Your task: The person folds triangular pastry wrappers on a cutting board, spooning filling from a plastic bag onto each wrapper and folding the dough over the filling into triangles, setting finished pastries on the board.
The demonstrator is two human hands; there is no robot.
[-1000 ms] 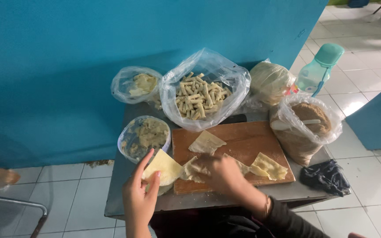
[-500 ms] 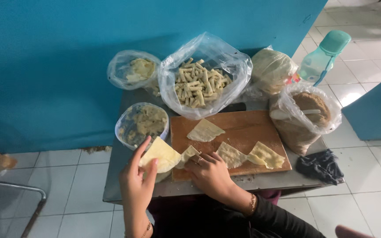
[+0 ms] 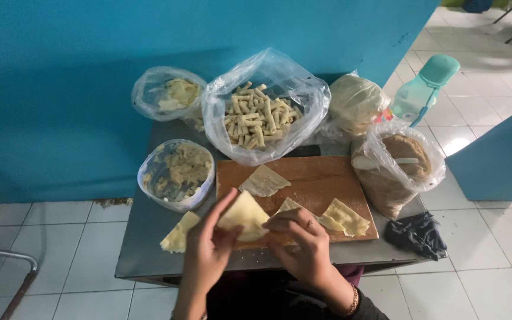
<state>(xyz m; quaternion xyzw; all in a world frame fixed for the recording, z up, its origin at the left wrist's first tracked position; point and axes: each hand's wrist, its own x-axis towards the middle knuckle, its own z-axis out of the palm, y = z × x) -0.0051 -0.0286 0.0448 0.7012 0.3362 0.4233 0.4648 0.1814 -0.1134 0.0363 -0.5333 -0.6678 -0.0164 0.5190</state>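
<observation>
A small grey metal table (image 3: 149, 237) stands against a bright blue wall (image 3: 90, 59) on a white tiled floor (image 3: 60, 278). From left: a small clear plastic bag of pale scraps (image 3: 170, 95), a round plastic bowl of filling (image 3: 177, 173), a large clear bag of rolled pastry sticks (image 3: 262, 115), a brown wooden cutting board (image 3: 321, 184), a clear bag of brown crumbs (image 3: 399, 166), a turquoise plastic bottle (image 3: 425, 86). The left hand (image 3: 205, 261) pinches a pale triangular dough wrapper (image 3: 243, 214) above the table's front edge; the right hand (image 3: 303, 243) grasps its lower edge.
</observation>
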